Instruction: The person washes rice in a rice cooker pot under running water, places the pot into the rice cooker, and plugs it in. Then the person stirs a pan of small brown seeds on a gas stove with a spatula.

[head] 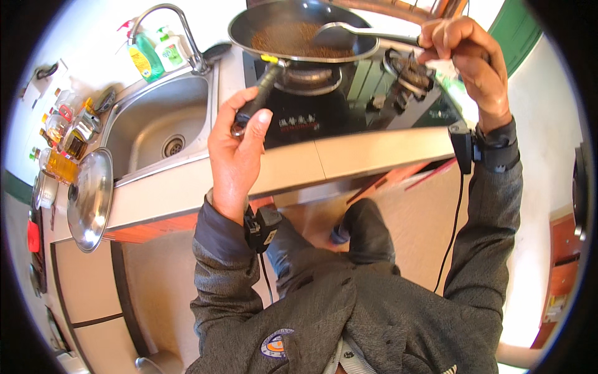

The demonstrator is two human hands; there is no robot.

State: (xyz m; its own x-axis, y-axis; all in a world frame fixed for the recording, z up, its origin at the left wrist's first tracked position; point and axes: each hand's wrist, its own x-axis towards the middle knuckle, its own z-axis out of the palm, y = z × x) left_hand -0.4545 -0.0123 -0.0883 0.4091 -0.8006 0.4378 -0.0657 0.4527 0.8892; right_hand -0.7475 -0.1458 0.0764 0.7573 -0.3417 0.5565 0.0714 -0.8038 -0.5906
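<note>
My left hand (243, 145) is closed around the black handle (264, 91) of a frying pan (243, 35), which is over the left burner (308, 82) of a black glass gas hob. Small brown grains or granules (289, 39) cover part of the pan's inside. In my right hand (467, 51) is the end of a metal spatula or spoon (369, 31); its broad head rests in the pan at the edge of the grains, partly blurred. Each wrist wears a black strapped device with a cable.
Left of the hob is a steel sink (159, 126) with a curved tap (184, 28) and soap bottles (170, 51) behind. Oil bottles (60, 163) and a domed metal lid (93, 201) stand further left. The hob's right burner (411, 75) holds a metal pan support.
</note>
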